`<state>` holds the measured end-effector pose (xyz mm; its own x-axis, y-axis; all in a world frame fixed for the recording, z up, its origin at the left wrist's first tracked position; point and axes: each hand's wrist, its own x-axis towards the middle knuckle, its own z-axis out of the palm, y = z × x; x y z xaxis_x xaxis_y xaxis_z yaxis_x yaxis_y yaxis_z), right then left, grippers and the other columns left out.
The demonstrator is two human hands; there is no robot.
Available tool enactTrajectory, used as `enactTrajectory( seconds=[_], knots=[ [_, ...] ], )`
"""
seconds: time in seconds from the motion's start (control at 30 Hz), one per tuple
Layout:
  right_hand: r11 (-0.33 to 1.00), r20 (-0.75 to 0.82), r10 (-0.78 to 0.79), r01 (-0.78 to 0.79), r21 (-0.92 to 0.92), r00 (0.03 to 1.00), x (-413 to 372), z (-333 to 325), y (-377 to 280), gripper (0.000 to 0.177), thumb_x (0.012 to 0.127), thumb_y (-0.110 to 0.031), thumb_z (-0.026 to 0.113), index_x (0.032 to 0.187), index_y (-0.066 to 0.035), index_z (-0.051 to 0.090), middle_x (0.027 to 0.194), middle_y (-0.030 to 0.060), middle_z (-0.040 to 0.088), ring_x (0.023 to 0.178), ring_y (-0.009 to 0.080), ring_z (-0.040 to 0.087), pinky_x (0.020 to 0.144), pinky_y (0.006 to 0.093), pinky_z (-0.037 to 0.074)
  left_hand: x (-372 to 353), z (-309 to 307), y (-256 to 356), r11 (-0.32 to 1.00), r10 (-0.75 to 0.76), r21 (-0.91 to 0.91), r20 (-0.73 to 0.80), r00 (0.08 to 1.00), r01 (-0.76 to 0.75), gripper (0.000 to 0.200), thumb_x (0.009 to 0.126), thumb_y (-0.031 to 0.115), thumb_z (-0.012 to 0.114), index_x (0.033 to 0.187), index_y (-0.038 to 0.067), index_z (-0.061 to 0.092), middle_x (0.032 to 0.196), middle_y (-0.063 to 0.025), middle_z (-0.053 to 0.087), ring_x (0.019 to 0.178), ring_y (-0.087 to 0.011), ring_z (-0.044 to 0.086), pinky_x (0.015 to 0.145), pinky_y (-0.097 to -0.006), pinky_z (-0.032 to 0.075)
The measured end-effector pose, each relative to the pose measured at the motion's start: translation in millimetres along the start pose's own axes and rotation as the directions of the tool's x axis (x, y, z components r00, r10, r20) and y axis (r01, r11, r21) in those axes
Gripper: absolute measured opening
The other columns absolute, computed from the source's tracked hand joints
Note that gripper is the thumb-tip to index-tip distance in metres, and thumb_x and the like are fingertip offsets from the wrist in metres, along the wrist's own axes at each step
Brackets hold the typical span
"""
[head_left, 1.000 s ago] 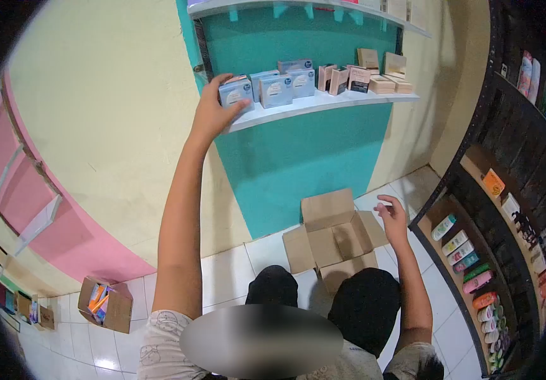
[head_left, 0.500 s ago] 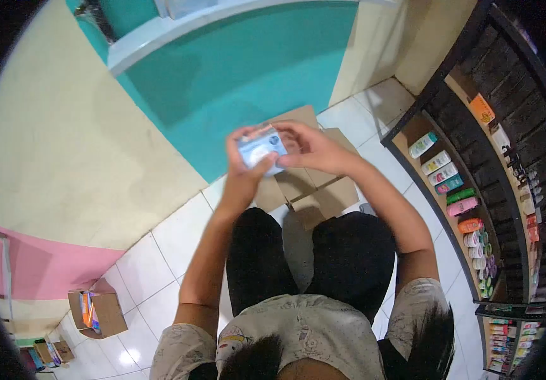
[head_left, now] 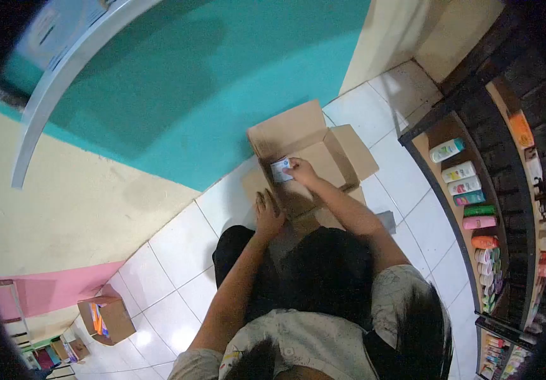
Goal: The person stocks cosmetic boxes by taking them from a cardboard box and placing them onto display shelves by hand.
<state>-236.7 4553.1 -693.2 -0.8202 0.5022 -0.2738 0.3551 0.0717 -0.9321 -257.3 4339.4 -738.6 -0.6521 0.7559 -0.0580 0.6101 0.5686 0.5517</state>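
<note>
Head view, centre of frame: your right hand (head_left: 302, 171) pinches small box (head_left: 280, 170), likely light, crushable card, best held by edges; left hand (head_left: 270, 215), unclenched, on carton (head_left: 357, 155).

1. So, white tiled floor (head_left: 159, 278): big open carton (head_left: 327, 158) near its wall-side edge, plus some grey thing (head_left: 386, 221) just beside that, can't tell what.
2. Same floor, further left, same edge: a smaller carton (head_left: 114, 321).
3. Rack shelf (head_left: 436, 173): bottles (head_left: 465, 185) lined up along the front edge, round tubs (head_left: 485, 269) toward the near end.
4. White shelf (head_left: 51, 104): pale blue pack (head_left: 51, 31) close to its front edge.
</note>
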Motion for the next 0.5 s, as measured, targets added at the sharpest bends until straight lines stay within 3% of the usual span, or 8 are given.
enactTrajectory(
  seconds=[0.03,0.07,0.1,0.17,0.27,0.37,0.5],
  knots=[
    [0.996,-0.047,-0.064,0.06,-0.064,0.997,6,6,-1,0.027,0.077,-0.014,0.076,0.098,-0.002,0.065,0.083,0.0075,0.067,0.074,0.0148,0.061,0.07,0.0297,0.052,-2,2,2,1.0,-0.009,-0.024,0.002,1.0,0.01,0.083,0.085,0.025,0.057,0.145,-0.006,0.008,0.146,-0.0368,0.012,0.137,-0.0492,0.012,0.113,-0.0515,0.014],
    [0.996,0.015,-0.027,0.026,0.082,1.0,18,16,18,0.028,0.076,-0.013,0.073,0.101,-0.002,0.065,0.084,0.0114,0.068,0.079,0.0197,0.063,0.078,0.0363,0.052,0,0,6,0.999,-0.02,-0.049,0.002,1.0,0.02,0.083,0.086,0.024,0.056,0.145,-0.007,0.007,0.147,-0.0365,0.011,0.138,-0.0487,0.009,0.113,-0.0509,0.013],
    [0.987,-0.044,-0.134,0.129,-0.1,0.99,25,22,25,0.028,0.077,-0.016,0.072,0.1,-0.002,0.065,0.084,0.0132,0.066,0.079,0.0235,0.062,0.077,0.038,0.05,1,-10,16,0.996,-0.021,-0.091,0.024,0.999,0.023,0.083,0.086,0.024,0.056,0.144,-0.008,0.007,0.147,-0.0358,0.01,0.139,-0.0477,0.008,0.114,-0.0503,0.012],
    [0.843,-0.099,-0.365,0.283,-0.458,0.926,32,33,34,0.031,0.077,-0.022,0.071,0.098,-0.001,0.064,0.082,0.0169,0.063,0.08,0.0309,0.061,0.075,0.0414,0.047,-4,-32,32,0.984,-0.021,-0.174,0.069,0.997,0.033,0.083,0.086,0.022,0.055,0.143,-0.01,0.006,0.148,-0.0343,0.009,0.14,-0.0458,0.006,0.115,-0.0489,0.01],
    [0.751,-0.244,-0.287,0.059,-0.658,0.926,18,44,24,0.034,0.078,-0.021,0.069,0.103,0.001,0.061,0.091,0.0214,0.062,0.09,0.0383,0.059,0.08,0.0455,0.046,-5,-45,42,0.988,-0.055,-0.141,0.114,0.992,0.071,0.083,0.085,0.022,0.056,0.143,-0.01,0.007,0.149,-0.0328,0.01,0.141,-0.0443,0.007,0.115,-0.0474,0.01],
    [0.777,-0.103,-0.172,0.07,-0.625,0.98,27,41,30,0.051,0.075,-0.012,0.065,0.124,-0.003,0.054,0.101,0.021,0.057,0.092,0.0433,0.057,0.089,0.047,0.047,-5,-55,42,0.999,-0.01,-0.028,0.176,0.984,0.015,0.084,0.084,0.022,0.057,0.143,-0.011,0.007,0.149,-0.0321,0.011,0.141,-0.0444,0.007,0.115,-0.0476,0.01],
    [0.912,-0.085,-0.144,0.099,-0.398,0.986,26,41,35,0.044,0.077,-0.014,0.066,0.117,0.0,0.056,0.1,0.0245,0.06,0.092,0.0403,0.059,0.086,0.0449,0.048,-13,-56,34,1.0,-0.016,-0.021,0.156,0.988,0.019,0.083,0.086,0.028,0.055,0.144,-0.009,0.008,0.149,-0.0316,0.013,0.14,-0.0457,0.01,0.115,-0.0495,0.012]
  ],
)
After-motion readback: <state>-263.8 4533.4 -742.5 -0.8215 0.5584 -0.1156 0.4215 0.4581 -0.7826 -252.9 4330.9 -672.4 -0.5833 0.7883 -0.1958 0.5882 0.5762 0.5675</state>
